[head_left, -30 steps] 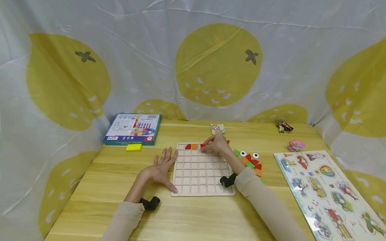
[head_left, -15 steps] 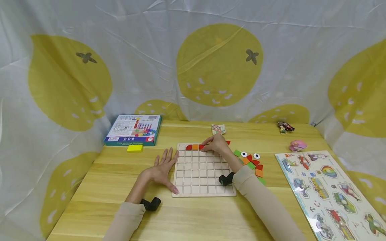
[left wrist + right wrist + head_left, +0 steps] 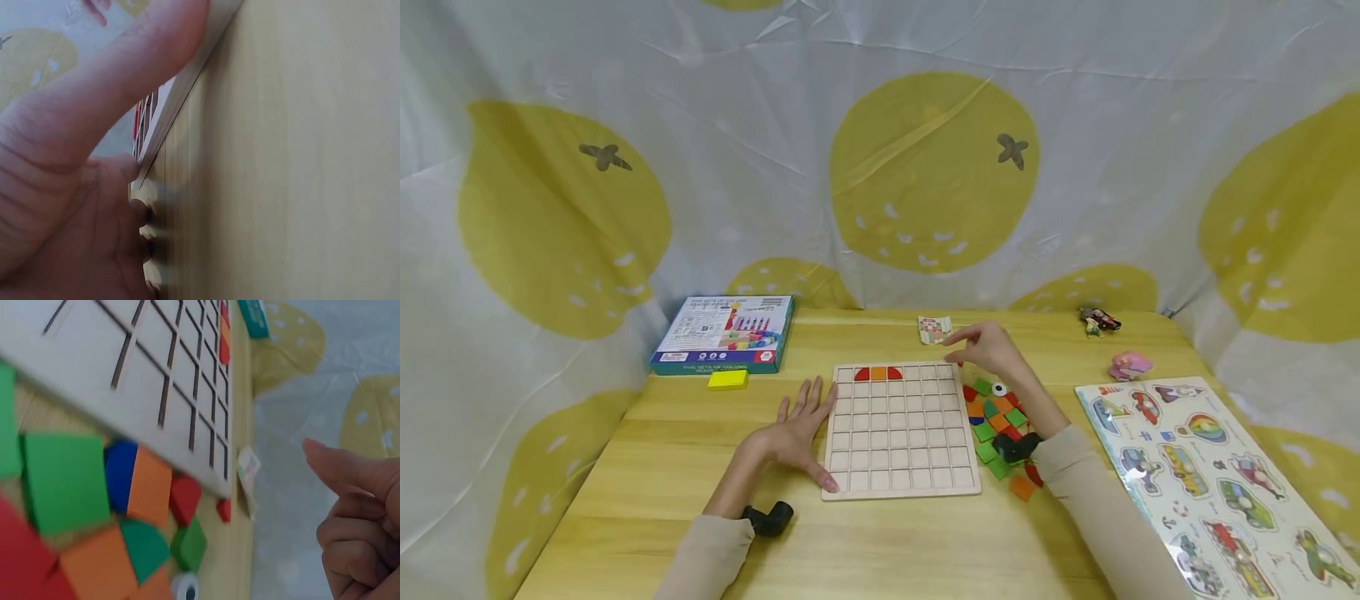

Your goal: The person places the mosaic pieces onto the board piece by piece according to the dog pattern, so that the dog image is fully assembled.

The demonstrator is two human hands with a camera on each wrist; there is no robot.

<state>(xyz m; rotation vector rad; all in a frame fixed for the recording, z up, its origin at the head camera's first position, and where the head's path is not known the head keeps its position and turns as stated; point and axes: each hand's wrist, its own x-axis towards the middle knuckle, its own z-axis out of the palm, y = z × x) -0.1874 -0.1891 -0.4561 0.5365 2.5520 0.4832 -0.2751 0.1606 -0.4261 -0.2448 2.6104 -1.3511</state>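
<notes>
A square wooden grid board [image 3: 901, 435] lies in the middle of the table. Two red quarter-round tiles flank an orange square tile [image 3: 878, 373] in its top row. My left hand [image 3: 788, 437] is spread at the board's left edge, thumb touching the lower left corner; the left wrist view shows that thumb [image 3: 162, 50] at the board's side. Above the board's upper right corner hovers my right hand [image 3: 992, 350], nothing visible between thumb and fingers. A heap of coloured tiles [image 3: 988, 432] lies beside the board under the right forearm; a small picture card [image 3: 934, 330] is behind the board.
A flat boxed toy [image 3: 722, 333] sits at the back left, with a yellow block [image 3: 727, 380] in front. On the right lie a picture puzzle board [image 3: 1213, 479], a pink toy [image 3: 1129, 365] and a dark small toy [image 3: 1099, 321]. A lemon-print curtain [image 3: 1075, 225] hangs behind.
My right hand has left the red tile in the board's top row and moved right, past the board's corner. More of the tile heap now shows. The left hand stays put.
</notes>
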